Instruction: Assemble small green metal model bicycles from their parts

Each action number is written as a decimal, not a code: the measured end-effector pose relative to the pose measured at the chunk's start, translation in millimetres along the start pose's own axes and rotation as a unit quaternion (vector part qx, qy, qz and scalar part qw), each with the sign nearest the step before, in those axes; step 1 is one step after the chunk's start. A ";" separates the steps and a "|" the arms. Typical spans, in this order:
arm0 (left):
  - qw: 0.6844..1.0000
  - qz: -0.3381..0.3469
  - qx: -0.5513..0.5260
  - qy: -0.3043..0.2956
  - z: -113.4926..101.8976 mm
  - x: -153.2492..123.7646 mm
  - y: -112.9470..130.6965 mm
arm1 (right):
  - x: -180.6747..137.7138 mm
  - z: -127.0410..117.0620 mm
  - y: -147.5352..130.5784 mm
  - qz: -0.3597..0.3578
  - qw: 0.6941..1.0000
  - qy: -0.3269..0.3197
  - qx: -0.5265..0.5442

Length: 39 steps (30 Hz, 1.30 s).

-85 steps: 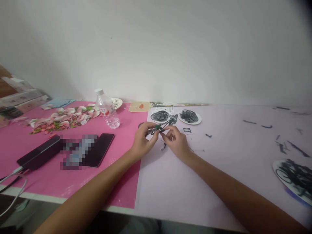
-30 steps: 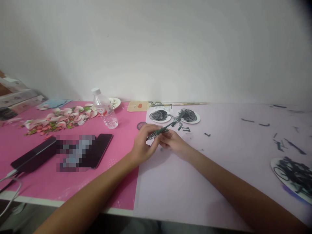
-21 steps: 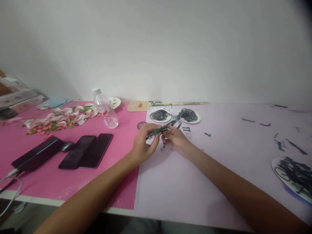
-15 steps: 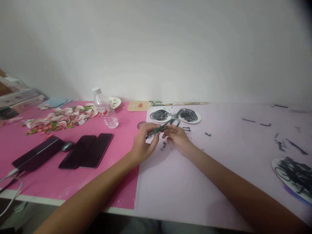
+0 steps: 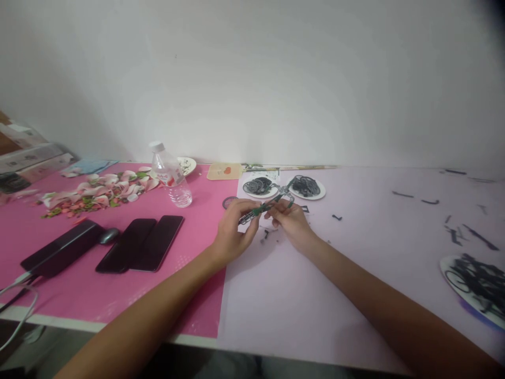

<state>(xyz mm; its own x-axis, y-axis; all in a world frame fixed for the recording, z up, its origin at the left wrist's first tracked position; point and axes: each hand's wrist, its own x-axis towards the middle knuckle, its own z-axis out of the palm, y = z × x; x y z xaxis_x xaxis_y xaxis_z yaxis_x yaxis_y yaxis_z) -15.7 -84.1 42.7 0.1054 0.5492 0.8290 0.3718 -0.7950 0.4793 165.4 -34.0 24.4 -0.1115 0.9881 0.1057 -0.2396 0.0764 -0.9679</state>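
A small dark green toy bicycle frame (image 5: pixel 258 210) with handlebars is held above the table between both hands. My left hand (image 5: pixel 235 231) pinches its rear end, thumb below and fingers over it. On the right, my right hand (image 5: pixel 291 223) is closed on the frame near the handlebar end, partly hiding it. Just behind the hands stand a white plate of small black wheels (image 5: pixel 256 186) and another plate of dark wheels (image 5: pixel 307 188). One loose wheel (image 5: pixel 228 202) lies beside my left hand. Tiny dark pieces (image 5: pixel 266 234) lie beneath the hands.
To the left are a water bottle (image 5: pixel 172 176), pink petal pieces (image 5: pixel 102 192), two phones (image 5: pixel 155 245), and a black power bank (image 5: pixel 63 247) with a cable. At the right, dark loose parts (image 5: pixel 453 235) lie near a plate of black bicycle parts (image 5: pixel 479 287).
The bicycle frame has tilted slightly, its handlebars turning a little to the right. My right hand has shifted slightly to the right; both hands keep hold of it.
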 end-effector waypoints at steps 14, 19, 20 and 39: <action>1.000 -0.004 -0.008 -0.009 -0.5 -0.5 0.9 | -7.6 8.0 -3.0 0.010 0.998 -0.040 -0.053; 1.000 0.001 -0.019 -0.004 0.0 -0.3 1.2 | -9.3 7.4 -2.3 0.010 0.997 -0.071 -0.042; 1.000 0.001 -0.019 -0.004 -0.1 -0.2 0.9 | -8.8 6.6 -1.4 0.008 0.996 -0.076 -0.041; 1.000 0.006 0.001 0.019 -2.0 2.4 3.3 | -8.2 2.3 -5.9 0.045 0.995 -0.070 0.055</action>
<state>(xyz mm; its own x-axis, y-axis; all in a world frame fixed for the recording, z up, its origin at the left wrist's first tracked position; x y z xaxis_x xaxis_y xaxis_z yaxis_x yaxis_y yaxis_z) -16.1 -85.9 46.9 0.0751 0.5297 0.8448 0.3733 -0.8006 0.4687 165.5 -42.8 29.8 -0.2695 0.9613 0.0571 -0.3259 -0.0352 -0.9447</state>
